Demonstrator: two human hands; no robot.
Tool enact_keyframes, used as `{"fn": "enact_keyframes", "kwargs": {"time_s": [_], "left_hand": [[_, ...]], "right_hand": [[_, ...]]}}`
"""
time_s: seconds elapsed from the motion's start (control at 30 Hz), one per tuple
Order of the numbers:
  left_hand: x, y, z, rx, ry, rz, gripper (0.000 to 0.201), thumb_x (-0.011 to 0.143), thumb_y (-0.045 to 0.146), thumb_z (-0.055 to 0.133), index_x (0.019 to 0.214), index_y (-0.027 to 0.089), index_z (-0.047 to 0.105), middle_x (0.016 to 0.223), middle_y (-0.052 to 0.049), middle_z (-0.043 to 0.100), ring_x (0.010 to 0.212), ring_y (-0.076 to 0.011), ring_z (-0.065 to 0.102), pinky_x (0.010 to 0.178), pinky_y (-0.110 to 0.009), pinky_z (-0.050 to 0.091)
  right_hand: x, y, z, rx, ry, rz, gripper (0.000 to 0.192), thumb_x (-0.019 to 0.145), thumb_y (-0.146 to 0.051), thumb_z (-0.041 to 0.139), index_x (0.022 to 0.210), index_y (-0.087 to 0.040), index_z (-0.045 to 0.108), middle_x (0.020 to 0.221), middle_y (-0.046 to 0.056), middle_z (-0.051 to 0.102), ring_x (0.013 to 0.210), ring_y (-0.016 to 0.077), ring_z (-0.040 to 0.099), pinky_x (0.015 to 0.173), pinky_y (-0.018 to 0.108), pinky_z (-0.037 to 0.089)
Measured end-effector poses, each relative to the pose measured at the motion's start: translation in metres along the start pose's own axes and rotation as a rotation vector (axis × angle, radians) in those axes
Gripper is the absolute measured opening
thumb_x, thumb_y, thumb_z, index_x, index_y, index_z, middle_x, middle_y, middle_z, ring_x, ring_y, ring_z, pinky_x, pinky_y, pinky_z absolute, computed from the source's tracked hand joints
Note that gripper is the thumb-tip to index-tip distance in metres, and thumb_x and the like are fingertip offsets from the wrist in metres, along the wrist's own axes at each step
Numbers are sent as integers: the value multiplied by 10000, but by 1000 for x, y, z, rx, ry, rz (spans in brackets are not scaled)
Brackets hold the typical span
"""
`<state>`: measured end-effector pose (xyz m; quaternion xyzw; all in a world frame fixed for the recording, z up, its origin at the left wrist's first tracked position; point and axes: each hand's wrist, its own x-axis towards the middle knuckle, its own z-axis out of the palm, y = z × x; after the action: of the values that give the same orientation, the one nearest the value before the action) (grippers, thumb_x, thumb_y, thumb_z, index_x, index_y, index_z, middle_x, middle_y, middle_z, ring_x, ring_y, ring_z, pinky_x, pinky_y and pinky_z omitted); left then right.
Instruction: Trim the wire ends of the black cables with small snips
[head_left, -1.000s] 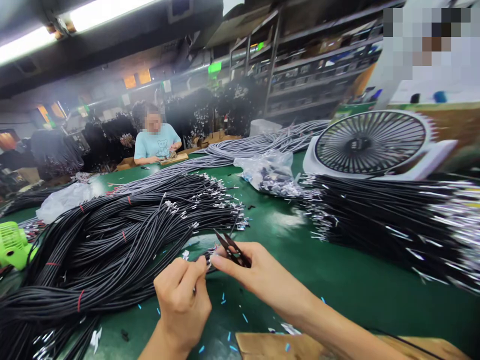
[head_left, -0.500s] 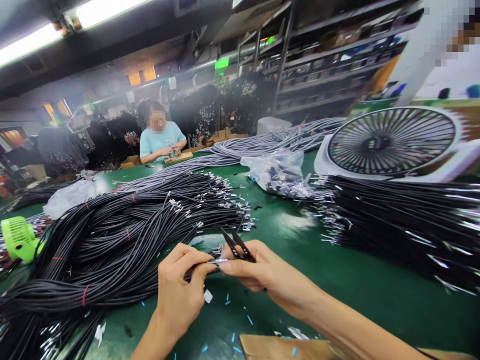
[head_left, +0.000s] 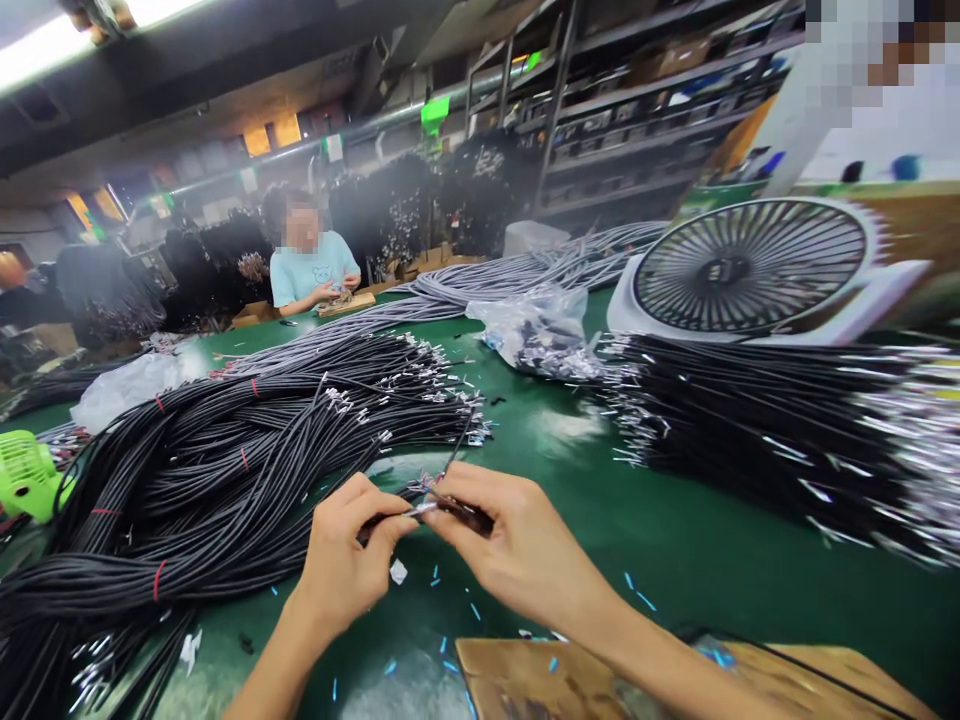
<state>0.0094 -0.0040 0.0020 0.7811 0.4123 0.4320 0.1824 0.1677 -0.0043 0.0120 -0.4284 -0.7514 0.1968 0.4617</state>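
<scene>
My left hand (head_left: 349,550) pinches the end of a black cable (head_left: 379,522) low in the middle of the view. My right hand (head_left: 510,540) holds small black snips (head_left: 461,510), with the blades at the cable's silver tip between the two hands. The cable leads left into a big heap of black cables (head_left: 225,470) tied with red bands, their metal ends pointing right. Small blue and white offcuts (head_left: 442,610) lie on the green table (head_left: 600,540) under my hands.
A second pile of black cables (head_left: 765,430) fills the right side, with a white desk fan (head_left: 750,270) behind it. A plastic bag of parts (head_left: 536,335) lies mid-table, and a green fan (head_left: 26,480) sits at the left edge. A wooden board (head_left: 600,680) lies near me. Another person (head_left: 311,265) works far across.
The snips have tipped down from pointing up to lying level at the cable tip. My hands have drawn closer together. A white scrap now lies under my left hand.
</scene>
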Motion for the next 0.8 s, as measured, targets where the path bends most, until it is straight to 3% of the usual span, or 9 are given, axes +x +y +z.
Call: {"fn": "enact_keyframes", "kwargs": {"time_s": [0.17,0.33,0.5,0.8], "left_hand": [[4,3,2,-131,121,-285,184,790,211,565,653,148,671,596,-3,566,526,-100,493,457,-181,354],[9,8,-2,-212,150,-403,160,768,180,573,694,126,705,585,-6,563,506,-93,486,451,-179,356],[10,8,-5,-237,136,-447,176,788,190,560,759,115,717,612,-11,559,512,-89,483,452,-177,355],[6,9,-5,-242,115,-407,160,778,183,587,722,121,723,619,-10,564,524,-80,487,453,-163,351]], "right_hand": [[2,4,0,3,160,46,259,838,-273,467,640,-168,597,571,8,530,502,126,460,463,236,355],[0,3,2,58,-42,157,305,843,-438,472,876,-195,652,624,3,599,522,144,511,471,241,406],[-2,5,5,65,-106,127,305,882,-388,412,874,-220,666,812,40,675,721,192,611,612,290,482],[-4,4,6,124,-51,75,280,869,-317,458,887,-214,718,778,41,704,726,197,643,597,278,504]]}}
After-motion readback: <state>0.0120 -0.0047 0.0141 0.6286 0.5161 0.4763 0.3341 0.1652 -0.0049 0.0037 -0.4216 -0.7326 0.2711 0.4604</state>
